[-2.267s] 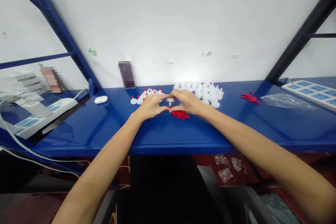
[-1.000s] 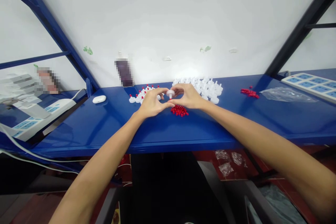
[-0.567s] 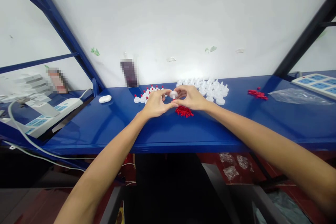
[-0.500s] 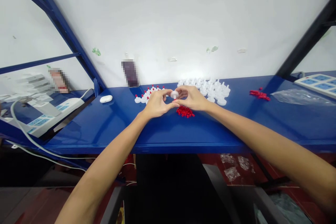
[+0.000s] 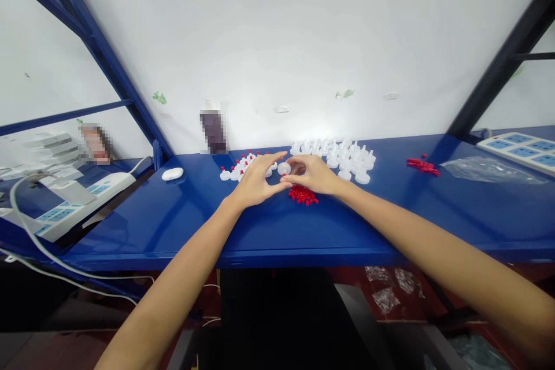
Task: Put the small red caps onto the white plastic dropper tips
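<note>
Presently, my right hand is pinching a white, disc-based, red-tipped plastic piece near a heap of small red plastic caps, my left hand gaping wide, so any weak pinch is risking a drop.

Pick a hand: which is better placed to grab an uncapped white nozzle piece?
Probably the right hand: the uncapped nozzle pieces sit just beyond it, while the left hand is nearer the red-capped ones. Caveat: it seems to pinch a nozzle piece, needing release first.

Forward-downward head view over table
</note>
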`<move>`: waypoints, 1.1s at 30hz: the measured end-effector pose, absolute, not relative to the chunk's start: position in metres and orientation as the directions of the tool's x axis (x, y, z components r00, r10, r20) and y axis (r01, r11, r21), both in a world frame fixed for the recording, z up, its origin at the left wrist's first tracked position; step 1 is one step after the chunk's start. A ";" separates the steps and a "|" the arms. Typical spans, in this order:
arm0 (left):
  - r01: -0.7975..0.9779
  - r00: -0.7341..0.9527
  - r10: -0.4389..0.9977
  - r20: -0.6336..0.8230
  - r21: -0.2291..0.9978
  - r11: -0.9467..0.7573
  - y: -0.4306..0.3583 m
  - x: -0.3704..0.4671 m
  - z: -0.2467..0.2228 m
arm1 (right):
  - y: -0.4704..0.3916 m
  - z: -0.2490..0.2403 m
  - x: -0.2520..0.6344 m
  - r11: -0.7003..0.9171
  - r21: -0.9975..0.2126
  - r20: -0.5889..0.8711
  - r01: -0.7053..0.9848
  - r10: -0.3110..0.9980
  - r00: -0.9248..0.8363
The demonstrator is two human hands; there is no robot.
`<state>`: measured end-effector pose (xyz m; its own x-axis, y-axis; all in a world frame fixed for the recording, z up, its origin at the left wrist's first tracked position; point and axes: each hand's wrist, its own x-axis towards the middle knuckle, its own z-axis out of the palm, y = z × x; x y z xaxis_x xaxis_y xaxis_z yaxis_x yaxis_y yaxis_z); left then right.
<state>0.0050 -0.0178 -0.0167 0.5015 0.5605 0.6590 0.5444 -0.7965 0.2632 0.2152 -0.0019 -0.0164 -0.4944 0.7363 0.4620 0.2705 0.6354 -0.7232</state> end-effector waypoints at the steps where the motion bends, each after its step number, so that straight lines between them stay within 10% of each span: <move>1: 0.544 0.526 0.533 0.663 0.219 -0.810 -0.016 0.004 -0.017 | -0.002 -0.017 0.215 0.650 -0.700 0.469 0.295 0.731 -0.496; 13: 0.546 0.584 0.467 0.664 0.104 -0.831 -0.012 0.002 -0.016 | 0.002 -0.005 0.227 0.725 -0.407 0.466 0.556 0.688 -0.556; 21: 0.543 0.615 0.505 0.606 0.139 -0.828 -0.009 -0.007 -0.015 | 0.019 0.009 0.277 0.247 -0.097 0.322 0.964 0.925 -0.204; 33: 0.601 0.437 0.500 0.748 0.171 -0.781 -0.007 -0.013 -0.016 | 0.001 0.016 0.261 0.217 -0.050 0.202 0.975 0.958 -0.203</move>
<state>-0.0130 -0.0070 -0.0164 0.4370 0.4999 0.7478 0.6013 -0.7806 0.1705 0.2615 0.0006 0.0157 -0.2034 0.9581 0.2016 0.9748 0.2175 -0.0500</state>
